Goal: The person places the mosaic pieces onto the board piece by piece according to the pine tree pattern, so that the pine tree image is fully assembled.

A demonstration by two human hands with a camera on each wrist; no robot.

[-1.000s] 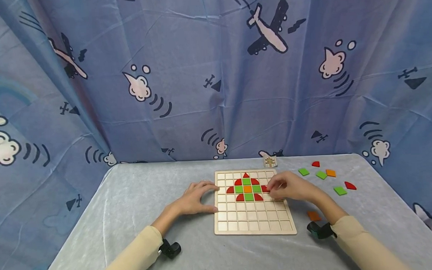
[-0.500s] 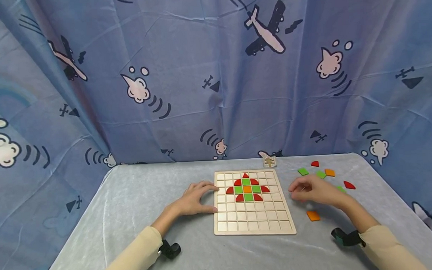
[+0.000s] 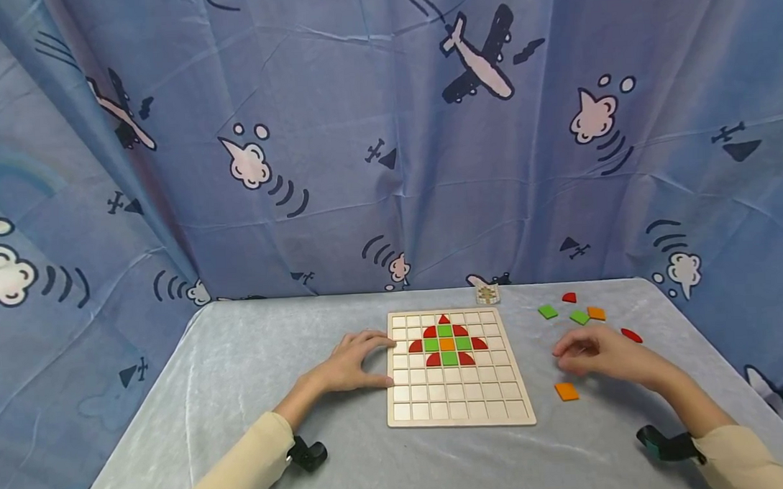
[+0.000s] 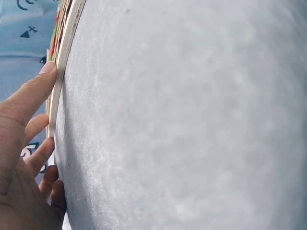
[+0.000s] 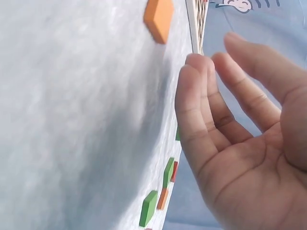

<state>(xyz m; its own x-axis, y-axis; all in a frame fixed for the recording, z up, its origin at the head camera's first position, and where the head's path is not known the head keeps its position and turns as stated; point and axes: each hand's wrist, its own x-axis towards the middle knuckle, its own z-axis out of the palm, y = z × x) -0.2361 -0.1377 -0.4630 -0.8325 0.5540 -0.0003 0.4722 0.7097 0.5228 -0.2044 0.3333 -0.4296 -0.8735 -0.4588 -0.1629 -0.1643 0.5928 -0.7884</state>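
Note:
A pale wooden grid board [image 3: 460, 394] lies on the table, with red, green and orange tiles [image 3: 447, 345] set in its upper cells. My left hand [image 3: 352, 362] touches the board's left edge, its thumb and fingers spread apart. In the left wrist view, the thumb of that left hand [image 4: 24, 110] rests against the board's side [image 4: 60, 81]. Right of the board, my right hand [image 3: 607, 350] hovers over the table with loosely bent fingers and holds nothing. The right wrist view shows a gap between thumb and fingers of this right hand [image 5: 240, 120].
An orange square tile [image 3: 566, 392] lies between the board and my right hand. Green tiles [image 3: 548, 312], a second orange tile [image 3: 597, 313] and red pieces [image 3: 631, 335] are scattered farther back. A small patterned card [image 3: 488, 293] stands behind the board, before a blue curtain [image 3: 311, 168].
My right hand has let go of a red piece at the pattern's right side and moved right, off the board and toward the loose tiles. My left hand stays at the board's edge.

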